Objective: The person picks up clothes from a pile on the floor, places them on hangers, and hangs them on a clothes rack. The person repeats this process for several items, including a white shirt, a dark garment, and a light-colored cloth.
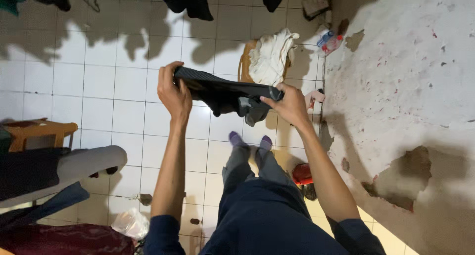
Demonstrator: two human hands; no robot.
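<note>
Both hands are closed on a dark, soft fabric garment [225,92] held above the white tiled floor [114,87]: left hand [174,92] pinches one end, right hand [291,104] the other. It looks light and limp, sagging midway; grip at the edge. Beyond, a white cloth heap [271,57].

garment [222,92]: dark matt cloth | floor [114,87]: glossy white tile | wall [405,77]: rough flaking plaster

White tiled floor [99,87]; basket [243,62], bottle [328,41]

One head-worn camera looks steeply down past outstretched arms onto a white tiled floor [123,101], fairly close.
</note>
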